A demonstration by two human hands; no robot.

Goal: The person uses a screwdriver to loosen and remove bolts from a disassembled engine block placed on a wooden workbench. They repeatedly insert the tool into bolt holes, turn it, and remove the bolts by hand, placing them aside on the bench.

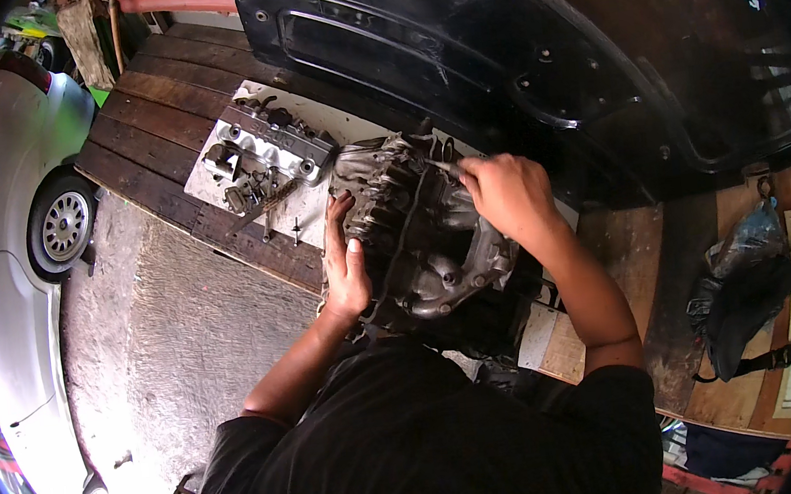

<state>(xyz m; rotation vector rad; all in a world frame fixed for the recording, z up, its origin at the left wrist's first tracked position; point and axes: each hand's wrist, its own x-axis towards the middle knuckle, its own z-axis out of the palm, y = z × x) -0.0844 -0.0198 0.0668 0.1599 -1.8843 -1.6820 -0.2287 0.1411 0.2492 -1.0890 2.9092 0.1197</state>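
Note:
A greasy metal engine (447,280) with bolts and curved castings stands on the bench right before me. My left hand (348,276) rests along the engine's left side, its fingers stretched out and the thumb raised, holding nothing. At the engine's far right, my right hand (514,198) is closed around a thin hand tool (445,166) whose tip points left onto the top of the engine. Most of that tool is hidden by the fist, so its exact kind does not show. Left of the engine, a silvery valve cover (274,147) lies on a pale board (201,185).
Small metal parts (250,190) lie on the board near the valve cover. The plank bench (141,119) carries it all. A large black vehicle panel (491,54) leans behind. A silver car (18,229) stands at left; a black bag (755,315) lies at right.

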